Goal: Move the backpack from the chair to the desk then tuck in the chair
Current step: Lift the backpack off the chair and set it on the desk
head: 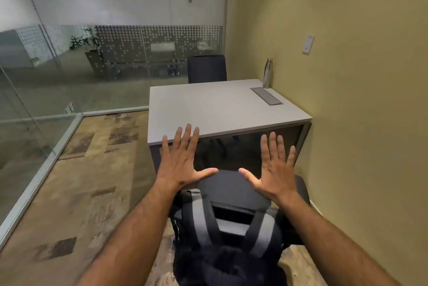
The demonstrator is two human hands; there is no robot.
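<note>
The black backpack (228,239) with grey shoulder straps sits on the dark chair (298,195), leaning against the chair's backrest on the side nearer the camera; the chair stands pulled out just short of the desk (220,107). Both hands float above the backpack's top edge, touching nothing. The left hand (183,165) has a wide grip, fingers splayed flat, and the right hand (274,169) is spread the same way; neither holds anything.

The lift has not begun. It would go best if both hands dropped onto the backpack, one at the top handle or strap roots and one under or beside the body, so the soft bag doesn't sag or snag the backrest. The desk is bare near the backpack; a steel bottle (268,73) and cable hatch (266,96) sit at its far corner, well apart from a landing spot.
</note>
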